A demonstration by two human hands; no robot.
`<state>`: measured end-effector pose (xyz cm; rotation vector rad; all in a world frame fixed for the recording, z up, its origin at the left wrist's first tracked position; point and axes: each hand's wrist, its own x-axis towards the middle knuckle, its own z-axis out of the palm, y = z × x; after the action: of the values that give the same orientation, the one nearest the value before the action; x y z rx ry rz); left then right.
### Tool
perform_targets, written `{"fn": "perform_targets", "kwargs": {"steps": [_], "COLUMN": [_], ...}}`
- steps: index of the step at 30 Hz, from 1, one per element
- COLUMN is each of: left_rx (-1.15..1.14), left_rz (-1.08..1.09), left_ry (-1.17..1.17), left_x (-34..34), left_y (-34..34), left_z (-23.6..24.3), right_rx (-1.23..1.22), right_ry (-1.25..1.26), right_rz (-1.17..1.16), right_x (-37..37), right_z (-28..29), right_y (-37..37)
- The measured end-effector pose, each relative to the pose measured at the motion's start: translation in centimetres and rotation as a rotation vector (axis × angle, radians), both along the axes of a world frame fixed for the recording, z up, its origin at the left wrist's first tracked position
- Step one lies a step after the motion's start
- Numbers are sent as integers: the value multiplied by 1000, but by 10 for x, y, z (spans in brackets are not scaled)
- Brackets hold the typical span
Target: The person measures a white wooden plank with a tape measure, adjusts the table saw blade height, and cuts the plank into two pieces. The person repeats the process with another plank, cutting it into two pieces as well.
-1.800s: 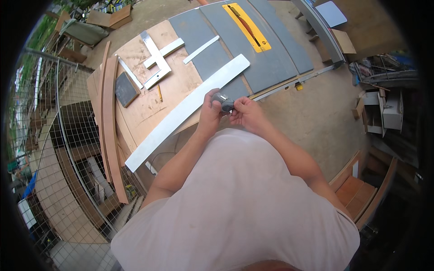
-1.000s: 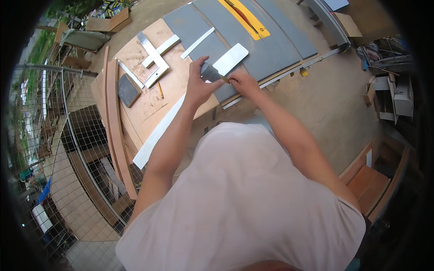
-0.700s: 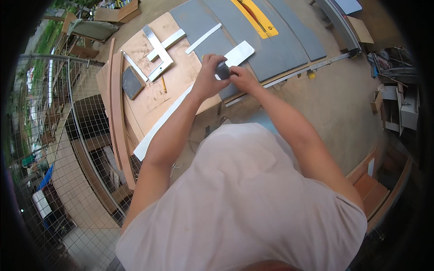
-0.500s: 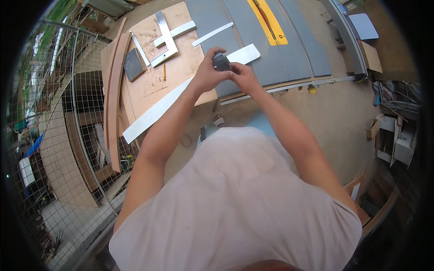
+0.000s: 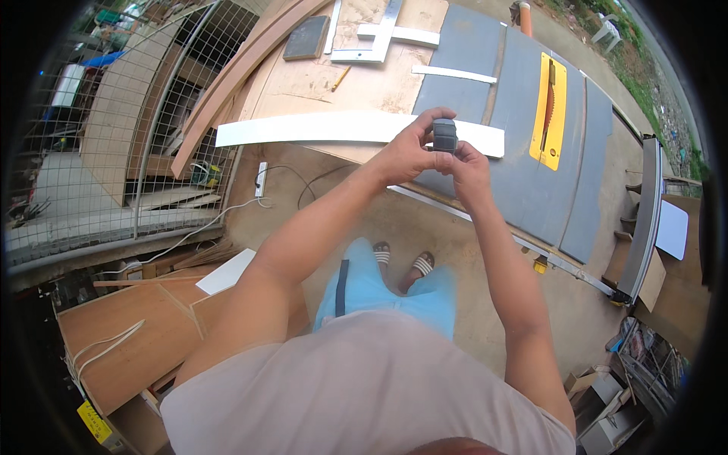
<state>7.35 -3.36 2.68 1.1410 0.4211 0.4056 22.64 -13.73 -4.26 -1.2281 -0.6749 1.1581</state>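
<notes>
- Left hand (image 5: 409,155): clamped on the dark tape measure (image 5: 445,136), above the white board (image 5: 318,130).
- Right hand (image 5: 472,176): just beside the tape measure, fingers bent; cannot tell whether it grips.
- Board: across bench (image 5: 284,102) and saw table (image 5: 523,201).
- Pencil (image 5: 341,79): on bench.

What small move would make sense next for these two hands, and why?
Probably lowering the dark handheld tool to the white board: the left hand holds it, the right hand is at its near side, and seen from above it overlaps the board toward its right end.
</notes>
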Motion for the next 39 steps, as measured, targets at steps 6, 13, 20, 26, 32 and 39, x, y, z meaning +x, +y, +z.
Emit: {"fn": "perform_targets", "kwargs": {"steps": [6,13,20,26,32,39], "left_rx": [334,301,478,610,539,714], "left_rz": [-92,-159,-315,-376,-278,-327], "left_ry": [-40,-376,-401,-474,-552,-557], "left_x": [6,28,28,38,37,24], "left_y": [43,60,55,61,70,88], "left_z": [-45,-73,-77,-73,-62,-47], "right_rx": [64,12,370,436,286,-105], "right_ry": [-286,-692,-494,-742,-879,-1139], "right_rz": [202,130,12,-46,-174,-216], "right_x": [41,42,40,48,18,-15], "right_z": [-1,-16,-12,-13,-19,-5], "right_y": [23,30,29,6,-24,-28]}}
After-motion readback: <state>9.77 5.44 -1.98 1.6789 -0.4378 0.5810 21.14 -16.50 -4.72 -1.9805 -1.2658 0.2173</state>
